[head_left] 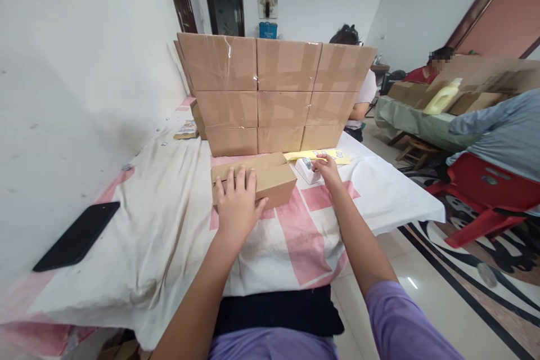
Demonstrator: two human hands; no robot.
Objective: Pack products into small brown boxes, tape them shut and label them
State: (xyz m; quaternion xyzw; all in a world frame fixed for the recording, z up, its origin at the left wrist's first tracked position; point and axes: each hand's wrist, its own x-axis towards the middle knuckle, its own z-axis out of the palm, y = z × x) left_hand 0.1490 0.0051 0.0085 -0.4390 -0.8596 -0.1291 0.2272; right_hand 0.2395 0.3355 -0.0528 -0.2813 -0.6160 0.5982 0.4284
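Note:
A closed brown cardboard box (272,177) lies on the cloth-covered table in front of me. My left hand (237,194) rests on its top near the left end, fingers spread, with the thumb along the front edge. Just right of the box stands a small white tape dispenser (307,172) with a roll in it. At its roll, my right hand (325,166) has finger and thumb pinched together, apparently on the tape; the fingertips are partly hidden. Behind the dispenser lies a yellow sheet (341,157) with pale oval shapes printed on it.
A wall of stacked, taped cardboard boxes (278,107) rises behind the box. A black phone (78,236) lies on the tablecloth (145,225) at left. Other people sit beyond the stack and at right, near a red chair (493,191) and a yellow bottle (442,97).

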